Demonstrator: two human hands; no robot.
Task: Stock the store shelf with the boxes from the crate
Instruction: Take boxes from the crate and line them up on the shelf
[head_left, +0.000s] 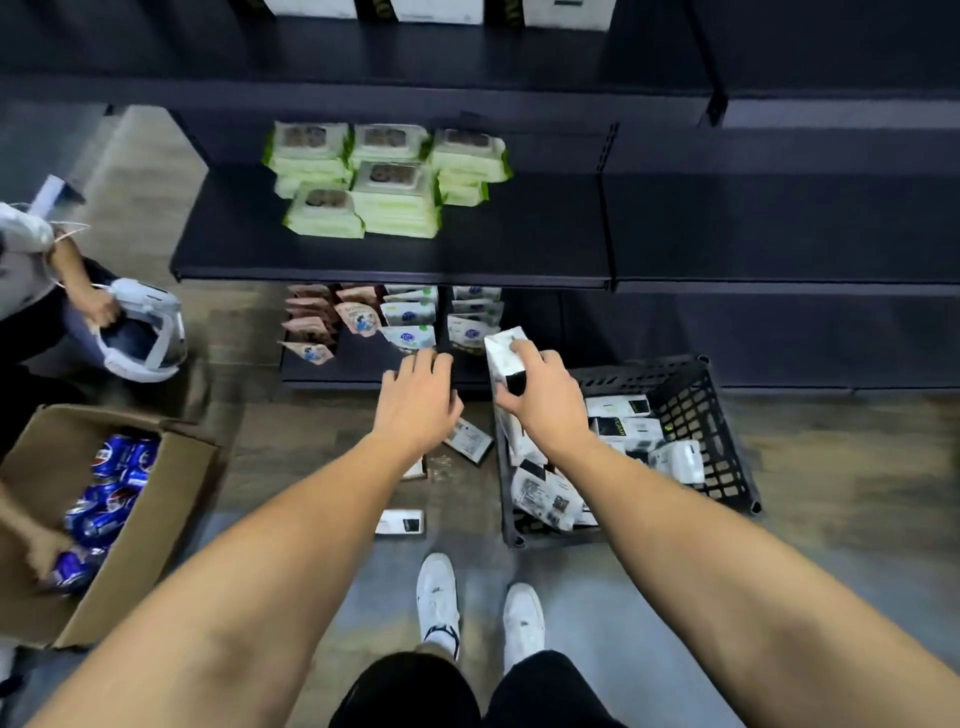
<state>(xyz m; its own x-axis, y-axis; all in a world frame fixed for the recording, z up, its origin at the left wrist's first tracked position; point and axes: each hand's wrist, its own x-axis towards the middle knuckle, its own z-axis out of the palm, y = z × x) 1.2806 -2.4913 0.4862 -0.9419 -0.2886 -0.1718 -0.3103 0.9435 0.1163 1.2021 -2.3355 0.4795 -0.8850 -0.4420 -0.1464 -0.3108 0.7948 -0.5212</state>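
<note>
holding a white box (505, 358) over the black crate (696, 415), in front of the bottom shelf (358, 364).
our right hand (540, 400) has fingers and thumb curled round the box, which stands tilted just above the crate's left rim. our left hand (415, 405) holds nothing, its fingers straight and a little spread, hovering at the shelf's front edge near the pouches (410, 317). more white boxes (545, 493) lie jumbled in the crate, which sits on the floor at our right. a loose box (467, 440) lies on the floor just left of the crate. green wipe packs (384, 192) sit stacked on the middle shelf (519, 244). at far left a cardboard carton (171, 493) holds blue cans (119, 483).
</note>
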